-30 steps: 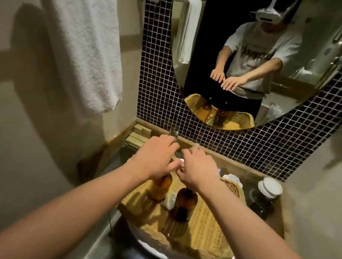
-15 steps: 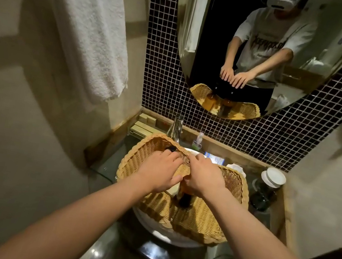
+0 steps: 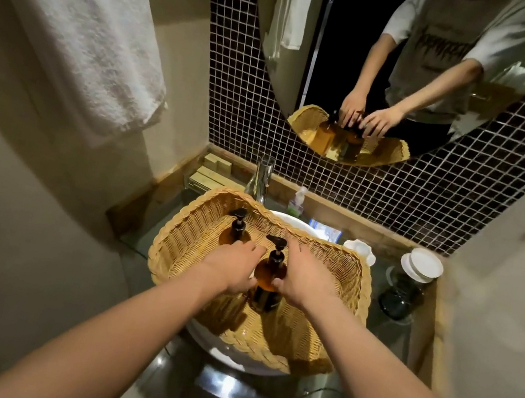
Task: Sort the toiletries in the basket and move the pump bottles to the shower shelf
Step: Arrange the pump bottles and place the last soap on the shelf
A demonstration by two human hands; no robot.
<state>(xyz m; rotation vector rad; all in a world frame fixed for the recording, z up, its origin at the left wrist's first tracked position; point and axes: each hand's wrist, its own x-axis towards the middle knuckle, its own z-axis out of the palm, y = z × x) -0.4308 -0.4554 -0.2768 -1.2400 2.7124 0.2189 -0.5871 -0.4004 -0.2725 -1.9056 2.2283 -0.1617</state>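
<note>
A woven wicker basket rests on the white sink basin. Two amber pump bottles with black pumps stand upright in it. The far pump bottle is at the back left, free of both hands. The near pump bottle stands in the middle. My left hand curls against its left side and my right hand holds its right side, thumb on the glass. A small white thing shows between my left fingers and the bottle; I cannot tell what it is.
A chrome tap rises behind the basket, with a small clear bottle beside it. A dark jar with a white lid and a white dish stand at the right. A white towel hangs at left. The mirror shows a person's hands.
My hands have dropped from the bottle tops to the near bottle's body, so both pump heads now show. The view has tilted down and closer to the basket.
</note>
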